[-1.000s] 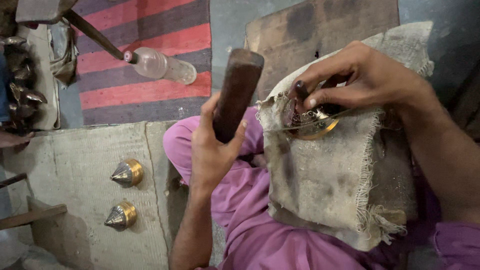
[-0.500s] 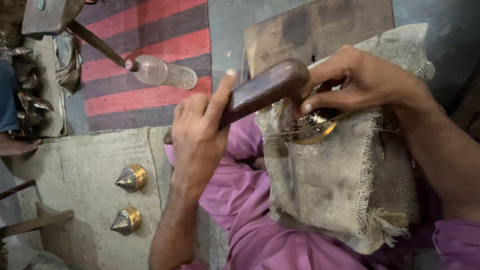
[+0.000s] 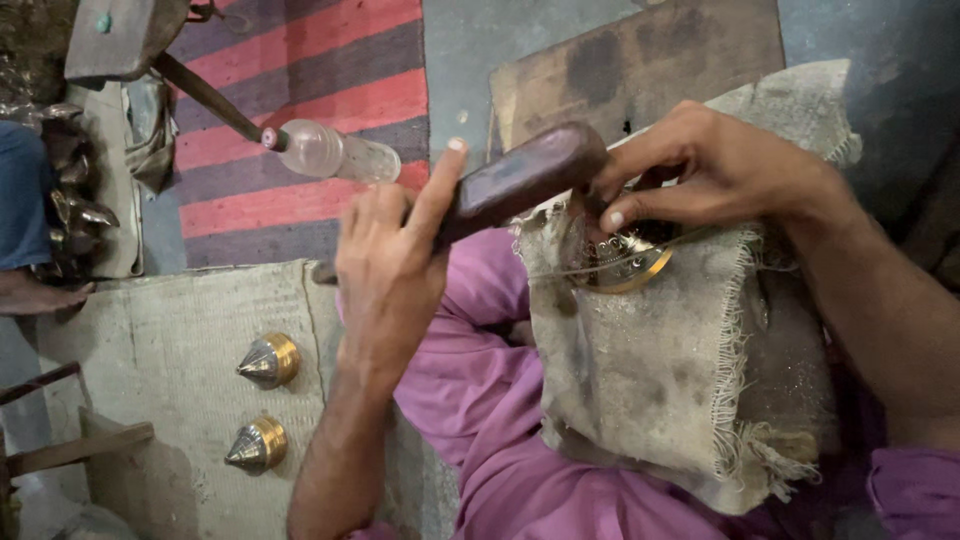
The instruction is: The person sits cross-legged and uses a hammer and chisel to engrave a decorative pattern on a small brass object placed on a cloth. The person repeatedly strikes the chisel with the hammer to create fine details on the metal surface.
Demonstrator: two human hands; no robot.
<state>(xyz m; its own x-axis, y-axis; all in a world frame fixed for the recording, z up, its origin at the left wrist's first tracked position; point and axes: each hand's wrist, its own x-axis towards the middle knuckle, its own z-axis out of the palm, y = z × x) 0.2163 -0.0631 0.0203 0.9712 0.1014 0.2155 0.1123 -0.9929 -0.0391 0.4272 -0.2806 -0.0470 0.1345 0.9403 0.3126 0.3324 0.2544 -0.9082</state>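
My left hand [image 3: 395,265] grips a dark wooden mallet [image 3: 520,180], its head lying level and touching the top of a small tool pinched in my right hand [image 3: 700,165]. That tool is mostly hidden by my fingers. Under it lies a round brass piece [image 3: 625,262] with cut-out patterns, resting on a frayed burlap cloth [image 3: 650,370] spread over my knee. My legs are in pink trousers [image 3: 480,400].
Two cone-shaped brass and silver pieces [image 3: 268,360] [image 3: 256,445] stand on a pale mat [image 3: 150,390] at the left. A clear bottle [image 3: 335,152] lies on a striped red rug [image 3: 300,110]. A wooden board [image 3: 640,60] lies beyond my knee. More metal pieces [image 3: 70,215] sit at the far left.
The mallet swung down from upright to level, and its head now meets the tool in my right hand. My right hand stayed on the brass piece.
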